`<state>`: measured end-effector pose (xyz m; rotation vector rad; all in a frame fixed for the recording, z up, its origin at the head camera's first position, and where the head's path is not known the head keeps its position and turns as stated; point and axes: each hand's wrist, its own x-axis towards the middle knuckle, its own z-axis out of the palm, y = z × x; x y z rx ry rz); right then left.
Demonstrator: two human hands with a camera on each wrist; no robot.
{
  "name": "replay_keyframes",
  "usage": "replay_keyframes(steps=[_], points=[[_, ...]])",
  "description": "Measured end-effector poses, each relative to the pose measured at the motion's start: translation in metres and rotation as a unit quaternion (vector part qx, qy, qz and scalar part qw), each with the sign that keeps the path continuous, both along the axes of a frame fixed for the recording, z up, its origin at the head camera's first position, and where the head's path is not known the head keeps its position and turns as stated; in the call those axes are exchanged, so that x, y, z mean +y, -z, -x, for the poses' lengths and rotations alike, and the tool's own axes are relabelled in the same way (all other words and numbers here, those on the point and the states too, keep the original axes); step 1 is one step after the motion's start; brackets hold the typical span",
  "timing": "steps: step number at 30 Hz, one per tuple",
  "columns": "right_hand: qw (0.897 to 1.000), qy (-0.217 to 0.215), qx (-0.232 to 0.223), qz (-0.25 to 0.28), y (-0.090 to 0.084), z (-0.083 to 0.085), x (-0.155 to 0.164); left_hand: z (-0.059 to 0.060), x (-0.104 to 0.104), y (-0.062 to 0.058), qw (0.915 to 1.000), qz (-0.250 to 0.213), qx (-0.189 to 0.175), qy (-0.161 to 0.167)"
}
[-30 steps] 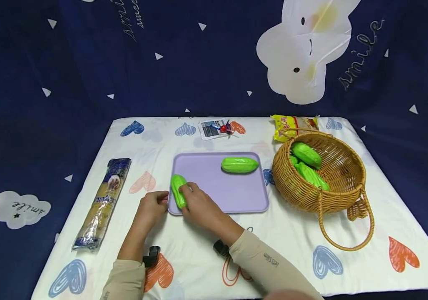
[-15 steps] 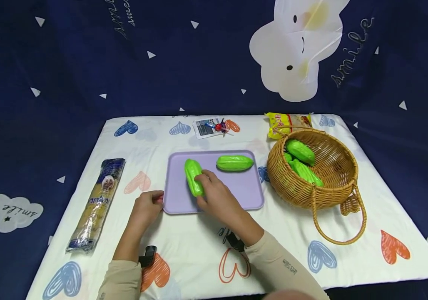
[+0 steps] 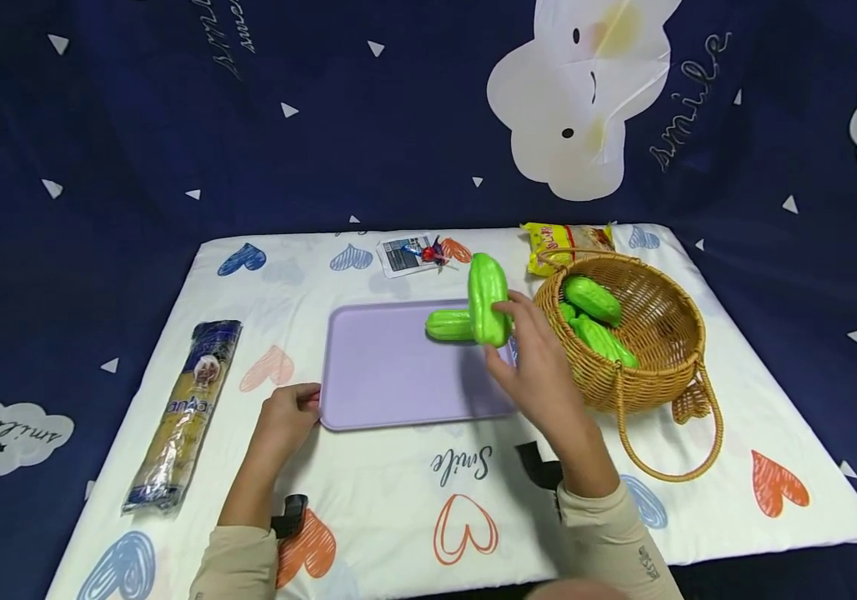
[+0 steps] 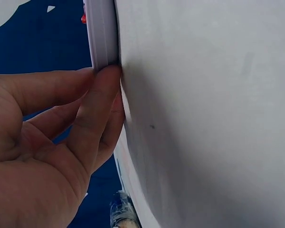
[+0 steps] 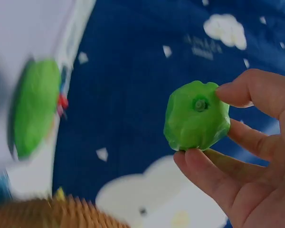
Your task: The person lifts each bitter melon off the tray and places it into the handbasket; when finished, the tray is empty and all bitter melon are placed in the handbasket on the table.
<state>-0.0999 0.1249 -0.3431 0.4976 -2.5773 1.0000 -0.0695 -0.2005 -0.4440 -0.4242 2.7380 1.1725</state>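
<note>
Staged home-like tabletop: heart-print cloth (image 3: pixel 368 492), navy cloud backdrop (image 3: pixel 136 125), wicker basket (image 3: pixel 661 367), food packets.

A white cloth with coloured hearts (image 3: pixel 398 492) covers the tabletop — a purple tray (image 3: pixel 391 375) at its middle, a wicker basket (image 3: pixel 661 367) towards the right edge, a pasta packet (image 3: pixel 184 417) by the left edge, a yellow packet (image 3: pixel 559 243) and a small card (image 3: pixel 402 254) along the far edge.
</note>
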Motion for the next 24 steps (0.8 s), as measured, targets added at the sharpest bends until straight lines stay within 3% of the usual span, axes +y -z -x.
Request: replay_keyframes(steps=[10, 17, 24], points=[[0.991, 0.123, 0.0, 0.057, -0.014, -0.007, 0.069, 0.001, -0.001, 0.001, 1.0, 0.003, 0.001, 0.005], [0.98, 0.192, -0.026, 0.051, -0.004, -0.006, 0.097, 0.0, -0.001, 0.0, 1.0, 0.001, 0.001, 0.002], [0.97, 0.234, -0.056, 0.022, 0.01, -0.004, 0.109, 0.0, -0.001, 0.001, 1.0, 0.003, 0.001, 0.003]])
